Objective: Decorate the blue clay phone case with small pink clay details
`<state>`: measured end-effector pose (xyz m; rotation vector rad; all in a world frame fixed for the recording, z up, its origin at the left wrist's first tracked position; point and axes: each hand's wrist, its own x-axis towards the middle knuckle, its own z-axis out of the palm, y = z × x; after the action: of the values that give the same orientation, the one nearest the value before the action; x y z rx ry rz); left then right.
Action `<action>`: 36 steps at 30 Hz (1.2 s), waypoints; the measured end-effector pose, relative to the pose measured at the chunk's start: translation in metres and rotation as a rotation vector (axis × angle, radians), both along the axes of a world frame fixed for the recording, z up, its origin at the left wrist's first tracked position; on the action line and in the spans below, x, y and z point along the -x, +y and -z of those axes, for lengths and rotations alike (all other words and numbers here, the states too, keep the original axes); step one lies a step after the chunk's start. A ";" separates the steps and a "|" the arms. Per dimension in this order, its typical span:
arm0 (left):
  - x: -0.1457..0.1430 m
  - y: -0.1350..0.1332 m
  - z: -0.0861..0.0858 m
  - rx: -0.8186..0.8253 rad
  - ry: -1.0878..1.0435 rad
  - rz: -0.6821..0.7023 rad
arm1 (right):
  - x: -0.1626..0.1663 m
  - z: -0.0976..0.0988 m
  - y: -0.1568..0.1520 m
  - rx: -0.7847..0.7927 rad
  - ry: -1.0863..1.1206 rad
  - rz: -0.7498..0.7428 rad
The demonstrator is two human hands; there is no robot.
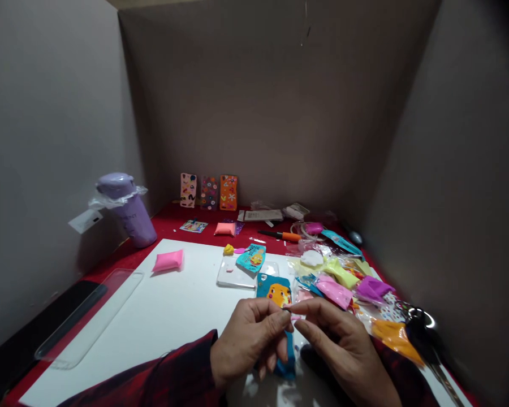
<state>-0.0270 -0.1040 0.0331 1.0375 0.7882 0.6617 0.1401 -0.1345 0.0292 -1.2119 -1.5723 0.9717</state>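
Two hands point(254, 336) point(345, 345), one dark bit point(286, 310) pinched, one teal case point(275, 289), three upright cases point(209, 193)

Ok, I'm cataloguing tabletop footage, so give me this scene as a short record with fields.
Left hand: pinches a small dark piece
Right hand: thumb and index apart, index fingertip at that piece
Below hands: teal phone case, partly hidden
Surface: white board, pink packet toward its left
Right side: coloured packets
Back: three decorated cases, upright
Far left: purple bottle

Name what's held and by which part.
The left hand pinches a tiny dark piece; which part, and whether the right hand touches it, cannot be told.
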 end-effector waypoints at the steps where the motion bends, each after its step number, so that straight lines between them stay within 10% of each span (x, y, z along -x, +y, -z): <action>1: 0.000 0.000 0.000 0.002 0.003 0.005 | 0.000 0.000 0.000 -0.004 0.004 -0.010; 25: -0.001 0.001 0.002 -0.052 0.086 -0.007 | -0.001 -0.002 -0.001 -0.027 0.017 -0.017; 33: 0.031 0.058 -0.007 -1.135 0.920 -0.438 | 0.001 -0.009 0.000 -0.068 0.047 0.085; 36: 0.038 0.083 -0.001 -1.177 1.048 -0.411 | 0.001 -0.008 0.001 -0.052 0.058 0.083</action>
<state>-0.0651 -0.0211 0.0341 2.4290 1.6070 0.9556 0.1392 -0.1338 0.0375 -1.1933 -1.4809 0.8998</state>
